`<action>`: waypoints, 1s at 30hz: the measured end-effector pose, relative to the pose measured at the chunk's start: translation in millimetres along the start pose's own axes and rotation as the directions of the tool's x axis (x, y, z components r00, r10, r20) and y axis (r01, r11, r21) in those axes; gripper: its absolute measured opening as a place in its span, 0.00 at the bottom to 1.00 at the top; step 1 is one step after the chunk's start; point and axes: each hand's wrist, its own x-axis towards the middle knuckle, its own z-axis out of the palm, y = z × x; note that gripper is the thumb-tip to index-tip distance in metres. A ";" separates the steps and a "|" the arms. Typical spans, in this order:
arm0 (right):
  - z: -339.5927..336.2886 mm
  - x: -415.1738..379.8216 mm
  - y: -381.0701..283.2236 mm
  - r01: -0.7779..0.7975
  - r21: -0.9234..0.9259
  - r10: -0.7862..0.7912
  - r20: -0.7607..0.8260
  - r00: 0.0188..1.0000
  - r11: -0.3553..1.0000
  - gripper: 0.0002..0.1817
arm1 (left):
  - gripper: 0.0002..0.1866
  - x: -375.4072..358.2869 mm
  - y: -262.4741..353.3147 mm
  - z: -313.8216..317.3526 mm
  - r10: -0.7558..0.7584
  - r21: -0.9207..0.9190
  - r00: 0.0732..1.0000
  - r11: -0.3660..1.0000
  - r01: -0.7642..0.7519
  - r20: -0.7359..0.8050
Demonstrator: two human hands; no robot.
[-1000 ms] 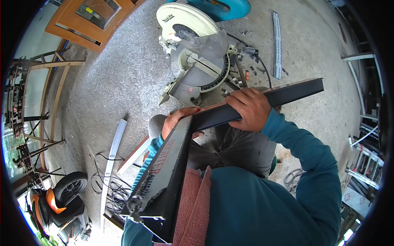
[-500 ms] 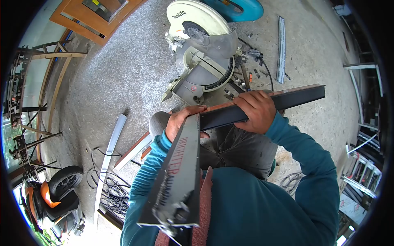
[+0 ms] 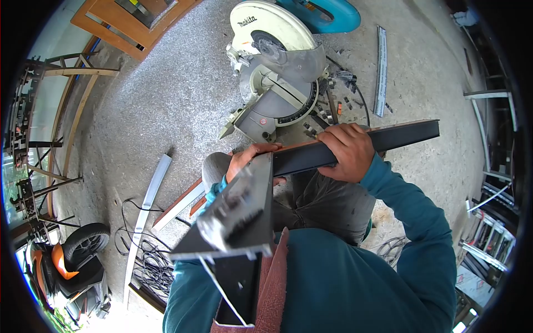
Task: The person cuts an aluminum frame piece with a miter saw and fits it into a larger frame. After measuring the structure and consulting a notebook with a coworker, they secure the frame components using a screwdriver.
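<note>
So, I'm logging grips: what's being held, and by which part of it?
Two dark profiles: the right hand grips the rightward one around its middle; the left hand holds the corner where they meet.

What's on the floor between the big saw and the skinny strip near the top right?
In the head view, a black cord and scattered dark scraps lie between the saw and the strip, with a small orange piece among them.

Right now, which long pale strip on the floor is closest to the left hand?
The white strip with a reddish-brown edge, beside the left knee; the plain silver strip lies farther left, the grey strip right of the cream-coloured mitre saw.
</note>
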 end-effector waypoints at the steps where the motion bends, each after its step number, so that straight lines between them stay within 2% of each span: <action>1: 0.1 0.5 0.4 0.003 -0.001 -0.003 0.002 1.000 1.000 0.33 | 0.37 0.5 6.2 1.2 -0.038 -0.013 0.999 0.999 0.038 -0.012; 7: -0.9 3.9 0.0 0.004 -0.006 -0.004 0.035 0.999 1.000 0.31 | 0.33 5.3 17.3 -6.4 -0.224 -0.053 0.973 0.972 0.227 0.059; 8: -2.8 6.8 0.4 -0.008 -0.005 0.008 0.066 0.998 1.000 0.31 | 0.33 0.9 14.6 1.0 -0.221 -0.026 0.975 0.975 0.221 0.006; 9: -4.9 9.1 1.0 -0.020 -0.003 0.021 0.097 0.995 1.000 0.31 | 0.32 0.5 17.3 3.8 -0.259 -0.109 0.966 0.960 0.257 -0.006; 11: -9.0 15.3 4.6 -0.007 0.044 0.003 0.089 0.996 0.999 0.31 | 0.32 8.9 28.8 -2.4 -0.283 -0.148 0.959 0.949 0.279 -0.010; 13: -13.4 23.0 8.3 -0.008 0.101 -0.003 0.114 0.993 0.995 0.32 | 0.32 15.4 34.7 -11.9 -0.260 -0.066 0.966 0.964 0.259 0.005; 14: -16.4 28.3 11.0 -0.017 0.133 -0.002 0.143 0.990 0.991 0.32 | 0.30 18.5 31.7 -15.2 -0.309 -0.170 0.950 0.934 0.313 0.055; 16: -18.0 39.7 18.8 -0.008 0.207 -0.031 0.185 0.982 0.978 0.33 | 0.27 20.7 29.1 -11.3 -0.475 -0.421 0.878 0.788 0.450 0.051; 18: -15.2 49.7 28.4 0.022 0.294 -0.087 0.210 0.974 0.956 0.34 | 0.26 28.8 30.0 -14.1 -0.547 -0.524 0.829 0.676 0.518 0.114; 19: -12.1 54.9 33.2 0.041 0.303 -0.107 0.205 0.973 0.952 0.32 | 0.26 32.0 29.8 -15.9 -0.579 -0.571 0.802 0.611 0.548 0.150; 22: -16.8 75.8 39.6 -0.214 0.473 -0.097 0.550 0.829 0.855 0.27 | 0.25 31.6 25.0 -16.7 -0.662 -0.625 0.730 0.501 0.599 0.170; 23: -17.6 80.8 39.5 -0.221 0.501 -0.118 0.560 0.820 0.836 0.25 | 0.27 26.6 19.2 -14.0 -0.670 -0.660 0.721 0.463 0.592 0.176; 26: -7.2 91.4 47.0 -0.311 0.426 -0.110 0.719 0.686 0.850 0.23 | 0.30 10.0 1.5 -7.2 -0.739 -0.703 0.654 0.377 0.603 0.164; 29: -1.7 100.0 49.4 -0.371 0.430 -0.109 0.760 0.641 0.823 0.23 | 0.35 3.8 -9.3 -10.3 -0.773 -0.720 0.591 0.272 0.638 0.232; 30: -2.3 102.7 51.8 -0.378 0.425 -0.105 0.766 0.634 0.823 0.23 | 0.37 6.3 -15.7 -16.9 -0.798 -0.664 0.585 0.360 0.656 0.145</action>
